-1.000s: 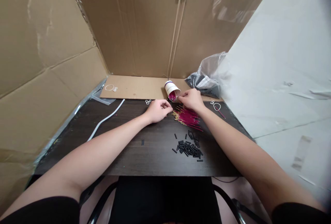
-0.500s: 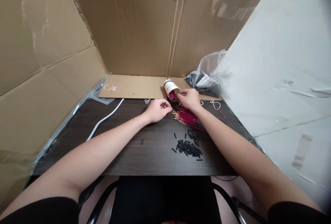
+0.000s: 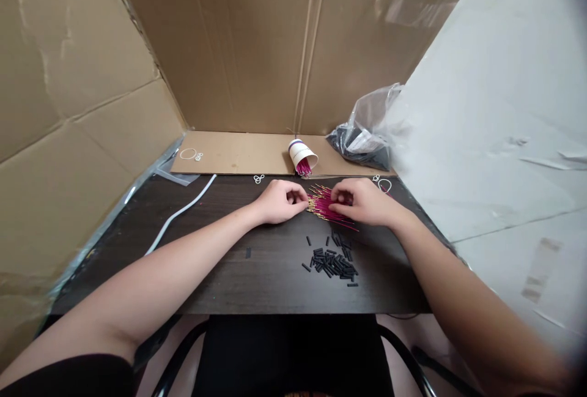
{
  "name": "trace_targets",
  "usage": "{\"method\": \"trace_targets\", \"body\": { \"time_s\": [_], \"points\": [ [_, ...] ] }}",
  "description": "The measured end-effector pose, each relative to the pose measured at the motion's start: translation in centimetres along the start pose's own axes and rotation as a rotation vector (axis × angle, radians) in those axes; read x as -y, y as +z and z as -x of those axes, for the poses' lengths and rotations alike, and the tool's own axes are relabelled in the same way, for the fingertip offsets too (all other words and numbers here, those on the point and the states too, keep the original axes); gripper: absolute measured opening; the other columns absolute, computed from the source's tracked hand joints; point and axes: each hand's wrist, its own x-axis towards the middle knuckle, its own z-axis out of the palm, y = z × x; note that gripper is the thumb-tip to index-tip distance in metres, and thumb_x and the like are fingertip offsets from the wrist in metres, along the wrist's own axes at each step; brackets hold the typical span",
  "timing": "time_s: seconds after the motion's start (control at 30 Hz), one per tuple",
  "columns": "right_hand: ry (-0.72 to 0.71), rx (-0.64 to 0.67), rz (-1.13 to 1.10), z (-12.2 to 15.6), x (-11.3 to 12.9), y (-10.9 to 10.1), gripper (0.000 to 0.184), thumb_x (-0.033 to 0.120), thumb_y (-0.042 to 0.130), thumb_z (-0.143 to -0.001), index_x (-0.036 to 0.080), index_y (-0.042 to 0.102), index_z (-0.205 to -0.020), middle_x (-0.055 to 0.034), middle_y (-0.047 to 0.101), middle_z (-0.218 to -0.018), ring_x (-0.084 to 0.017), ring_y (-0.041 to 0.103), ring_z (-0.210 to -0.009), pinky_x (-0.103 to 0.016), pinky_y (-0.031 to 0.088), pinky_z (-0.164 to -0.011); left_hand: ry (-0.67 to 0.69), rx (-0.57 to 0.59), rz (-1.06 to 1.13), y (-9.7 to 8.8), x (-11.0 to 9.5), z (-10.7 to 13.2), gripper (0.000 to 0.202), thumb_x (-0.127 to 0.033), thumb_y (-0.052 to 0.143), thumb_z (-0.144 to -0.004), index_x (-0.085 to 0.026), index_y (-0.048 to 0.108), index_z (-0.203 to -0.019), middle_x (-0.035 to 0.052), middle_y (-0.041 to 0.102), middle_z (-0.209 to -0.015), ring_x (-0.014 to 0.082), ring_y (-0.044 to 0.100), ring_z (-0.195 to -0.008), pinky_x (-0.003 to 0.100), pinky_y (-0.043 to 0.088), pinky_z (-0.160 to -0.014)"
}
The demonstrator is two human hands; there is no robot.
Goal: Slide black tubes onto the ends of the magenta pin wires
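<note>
A pile of thin magenta wires [image 3: 324,204] with golden tips lies on the dark table. My left hand [image 3: 283,201] is at the pile's left end, its thumb and forefinger pinched together by the golden tips; whether anything is between them is too small to tell. Over the right end of the pile is my right hand [image 3: 364,201], fingers curled inward and touching the wires, with what they grip hidden. Behind the hands a white paper cup [image 3: 301,152] rests on its side, more magenta wires showing in its mouth. Short black tubes [image 3: 334,262] lie in a heap nearer me.
A clear plastic bag [image 3: 364,140] of dark pieces sits at the back right on a cardboard strip [image 3: 229,155]. White rubber bands [image 3: 259,179] and a pale tube [image 3: 181,210] lie about. Cardboard walls enclose the left and back; a white panel [image 3: 495,140] stands right.
My right hand has left the cup's mouth and come down and right onto the wire pile. My left hand stays at the golden tips, shifted only slightly.
</note>
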Motion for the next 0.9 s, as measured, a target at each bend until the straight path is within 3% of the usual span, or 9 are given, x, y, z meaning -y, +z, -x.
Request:
{"method": "trace_targets", "body": {
  "time_s": [0.17, 0.27, 0.37, 0.63, 0.73, 0.9],
  "points": [
    [-0.101, 0.054, -0.016, 0.0, -0.1, 0.4, 0.019, 0.034, 0.083, -0.096, 0.02, 0.073, -0.089, -0.0014, 0.073, -0.085, -0.017, 0.061, -0.076, -0.032, 0.042, -0.071, 0.151, 0.215, 0.023, -0.8, -0.8, 0.4, 0.014, -0.032, 0.087, -0.087, -0.019, 0.088, -0.092, 0.0053, 0.076, -0.085, 0.0153, 0.06, -0.073, 0.031, 0.046, -0.071],
    [-0.109, 0.054, -0.029, -0.1, -0.1, 0.9, 0.017, 0.03, 0.084, -0.096, 0.02, 0.072, -0.089, -0.0017, 0.073, -0.086, -0.017, 0.062, -0.077, -0.031, 0.042, -0.072, 0.224, 0.399, 0.047, -1.4, -1.5, 0.5, 0.019, -0.037, 0.094, -0.084, -0.023, 0.091, -0.097, 0.0057, 0.075, -0.089, 0.0177, 0.064, -0.081, 0.032, 0.048, -0.077],
    [-0.127, 0.033, -0.031, -0.1, -0.2, 1.3, 0.013, 0.025, 0.08, -0.098, 0.02, 0.073, -0.089, -0.0022, 0.074, -0.086, -0.017, 0.062, -0.077, -0.031, 0.042, -0.073, 0.246, 0.509, 0.053, -1.7, -1.8, 0.6, 0.025, -0.037, 0.098, -0.082, -0.027, 0.093, -0.105, 0.0061, 0.074, -0.095, 0.0195, 0.065, -0.088, 0.034, 0.049, -0.081],
    [-0.146, 0.004, -0.043, -0.2, 0.2, 1.6, 0.015, 0.015, 0.072, -0.097, 0.019, 0.07, -0.083, -0.0014, 0.071, -0.081, -0.015, 0.06, -0.072, -0.03, 0.042, -0.071, 0.281, 0.534, 0.026, -1.1, -1.8, 0.7, 0.002, -0.026, 0.09, -0.092, -0.026, 0.091, -0.093, 0.0052, 0.075, -0.093, 0.0207, 0.066, -0.093, 0.035, 0.05, -0.09],
    [-0.127, 0.011, -0.058, -0.2, 0.3, 1.6, 0.014, 0.015, 0.07, -0.097, 0.019, 0.07, -0.084, -0.0018, 0.072, -0.082, -0.015, 0.059, -0.072, -0.03, 0.041, -0.07, 0.3, 0.538, -0.003, -1.1, -2.2, 0.8, 0.007, -0.022, 0.084, -0.096, -0.022, 0.086, -0.09, 0.006, 0.077, -0.095, 0.0216, 0.068, -0.098, 0.036, 0.05, -0.095],
    [-0.102, -0.014, -0.068, -0.1, 0.1, 1.1, 0.014, 0.023, 0.07, -0.1, 0.019, 0.068, -0.086, -0.0015, 0.07, -0.082, -0.015, 0.056, -0.07, -0.031, 0.04, -0.07, 0.159, 0.465, 0.03, -0.9, -2.0, 0.9, 0.009, -0.023, 0.075, -0.1, -0.018, 0.078, -0.095, 0.0066, 0.079, -0.1, 0.0193, 0.068, -0.092, 0.033, 0.051, -0.085]
  ]
}}
